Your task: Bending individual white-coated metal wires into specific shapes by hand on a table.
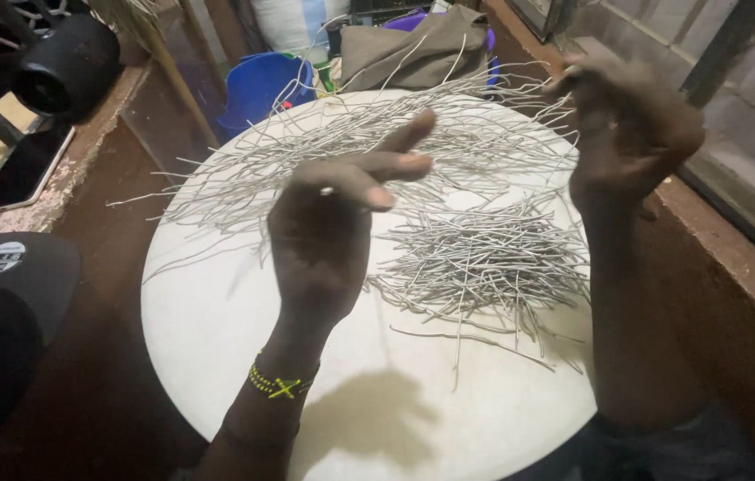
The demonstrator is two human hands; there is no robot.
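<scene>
A round white table top (pixel 217 338) carries two heaps of thin grey strands: a loose, tangled heap (pixel 351 134) across the far half and a tighter heap of shorter pieces (pixel 484 258) at the right. My left hand (pixel 333 223) is raised over the middle of the table. Its thumb presses against the fingers, and a small pale strand end shows at the pinch. My right hand (pixel 627 134) is lifted at the far right over the edge of the tangled heap, fingers curled and blurred. What it holds is not visible. A beaded band (pixel 281 385) circles my left wrist.
A blue bucket (pixel 257 85) and a folded brown cloth (pixel 413 49) stand behind the table. A dark phone (pixel 26 169) lies on the ledge at the left, below a black round object (pixel 66 62). A black cap (pixel 4 294) sits at the near left. A window ledge (pixel 734 267) runs along the right.
</scene>
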